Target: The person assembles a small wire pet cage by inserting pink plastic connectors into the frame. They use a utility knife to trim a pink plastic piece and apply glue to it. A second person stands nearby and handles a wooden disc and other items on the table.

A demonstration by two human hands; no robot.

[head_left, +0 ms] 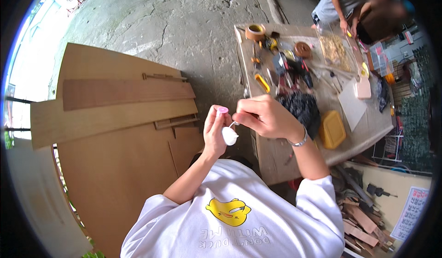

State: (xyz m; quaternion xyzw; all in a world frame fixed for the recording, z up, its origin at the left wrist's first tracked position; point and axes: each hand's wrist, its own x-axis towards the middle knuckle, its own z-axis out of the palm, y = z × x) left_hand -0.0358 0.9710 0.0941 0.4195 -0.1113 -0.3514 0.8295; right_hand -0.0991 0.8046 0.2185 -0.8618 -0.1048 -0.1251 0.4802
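My left hand (213,130) is closed around a small item with a flat, round pink end (223,110). Below the fingers a rounded white part (229,137) sticks out; whether it is one piece with the pink end I cannot tell. From the white part a thin white strand (233,124) rises to my right hand (263,115), whose thumb and forefinger pinch it. Both hands are in the air in front of my white shirt, beside the left edge of the worktable (287,159).
On the worktable lie a tape roll (254,32), a yellow-handled cutter (262,83), a power drill (301,71), black furry material (301,113) and a yellow container (332,129). Wooden boards (124,94) stand at left. Another person (338,2) works at the far right.
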